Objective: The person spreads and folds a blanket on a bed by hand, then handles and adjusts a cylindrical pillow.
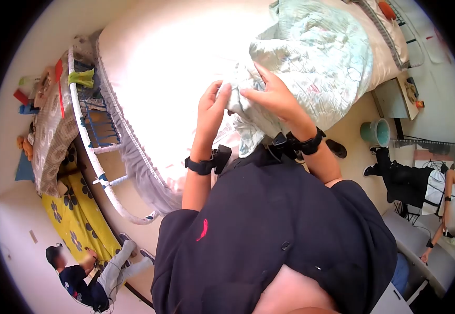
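Observation:
A light green patterned quilt (321, 57) lies bunched on the bed, its near edge hanging toward my body. My left hand (212, 107) has its fingers closed on the quilt's edge, left of its gathered part. Close by on the right, my right hand (273, 94) grips the same quilt, with thumb and forefinger pointing toward my left hand. Folds of cloth lie between the two hands and cover some fingertips. Under the quilt, a pale bed sheet (154, 68) spreads to the left. Black bands with small devices sit on both wrists.
A white bed rail (94, 162) curves along the left. One person (86, 277) sits at lower left beside a yellow flowered cloth (73, 209); another (436, 188) is at far right. A green bucket (376, 132) stands near a small cabinet (393, 99).

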A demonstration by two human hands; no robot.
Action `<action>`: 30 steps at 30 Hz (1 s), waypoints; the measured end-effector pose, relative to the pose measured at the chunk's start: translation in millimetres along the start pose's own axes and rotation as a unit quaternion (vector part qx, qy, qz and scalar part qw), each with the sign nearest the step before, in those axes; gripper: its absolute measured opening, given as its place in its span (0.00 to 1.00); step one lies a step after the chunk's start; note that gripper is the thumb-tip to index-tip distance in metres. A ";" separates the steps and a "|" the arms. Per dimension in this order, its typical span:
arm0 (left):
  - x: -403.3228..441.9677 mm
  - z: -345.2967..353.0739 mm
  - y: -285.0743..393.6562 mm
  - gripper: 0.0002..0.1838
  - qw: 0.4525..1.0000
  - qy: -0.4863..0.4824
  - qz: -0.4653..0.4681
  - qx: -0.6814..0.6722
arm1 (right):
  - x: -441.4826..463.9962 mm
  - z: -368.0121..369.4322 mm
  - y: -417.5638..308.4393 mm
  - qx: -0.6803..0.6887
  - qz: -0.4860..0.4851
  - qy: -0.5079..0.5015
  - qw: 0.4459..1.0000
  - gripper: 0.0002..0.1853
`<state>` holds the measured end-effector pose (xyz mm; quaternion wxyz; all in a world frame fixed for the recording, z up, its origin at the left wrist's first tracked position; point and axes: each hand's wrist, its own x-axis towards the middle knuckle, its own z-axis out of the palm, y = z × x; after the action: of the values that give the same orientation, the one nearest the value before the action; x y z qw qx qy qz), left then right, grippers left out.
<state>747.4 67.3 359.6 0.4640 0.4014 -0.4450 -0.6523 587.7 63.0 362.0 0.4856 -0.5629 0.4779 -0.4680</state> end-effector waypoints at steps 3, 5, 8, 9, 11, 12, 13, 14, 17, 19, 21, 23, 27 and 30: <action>-5.4 -10.0 7.6 0.14 0.999 0.025 -0.002 0.023 | -7.0 1.1 -2.5 -0.146 -0.003 -0.038 0.989 0.30; -5.6 -10.8 3.4 0.14 0.999 0.026 0.009 0.045 | -11.2 10.0 -9.9 -0.168 -0.002 -0.049 0.985 0.27; -7.2 -3.5 3.8 0.14 0.996 0.043 0.032 0.076 | -18.4 26.9 -20.2 -0.135 -0.008 0.037 0.990 0.28; -7.9 -3.6 3.2 0.14 0.996 0.043 0.032 0.075 | -21.0 27.3 -17.6 -0.106 -0.006 0.045 0.993 0.25; -9.1 -2.3 1.3 0.14 0.995 0.039 0.039 0.083 | -25.5 24.6 -6.2 0.001 0.010 0.045 0.999 0.23; -10.0 -0.4 0.1 0.14 0.995 0.039 0.038 0.082 | -26.8 24.6 -8.5 0.108 0.026 0.045 0.993 0.21; -11.3 2.7 -1.2 0.14 0.997 0.036 0.040 0.059 | -31.1 21.7 -20.4 0.110 0.052 0.062 0.991 0.17; -12.7 5.5 -2.4 0.13 0.998 0.032 0.043 0.036 | -32.9 21.0 -19.4 0.110 0.053 0.062 0.991 0.17; -15.3 8.4 -13.7 0.11 0.979 0.081 0.095 0.160 | -31.2 23.4 -6.5 0.032 -0.031 0.137 0.990 0.11; -18.5 10.8 -15.9 0.10 0.976 0.088 0.094 0.176 | -31.2 25.9 -7.8 0.006 -0.063 0.144 0.988 0.11; -25.3 17.0 -13.0 0.09 0.969 0.104 0.094 0.201 | -31.6 26.5 -7.3 -0.019 -0.095 0.147 0.984 0.11; -28.3 19.8 -13.0 0.09 0.967 0.106 0.111 0.204 | -31.6 27.0 -4.8 -0.071 -0.153 0.145 0.975 0.12; -37.6 32.2 -10.5 0.09 0.990 0.099 0.078 0.056 | -33.3 22.4 -9.0 -0.087 -0.183 0.109 0.973 0.13; -39.2 35.2 -22.1 0.11 0.990 0.083 0.039 -0.104 | -40.3 18.7 -6.3 -0.160 -0.205 0.013 0.965 0.17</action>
<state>718.6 116.2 352.8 0.5633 0.3858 -0.3499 -0.6414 602.5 105.4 364.0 0.2766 -0.7130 0.4271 -0.4825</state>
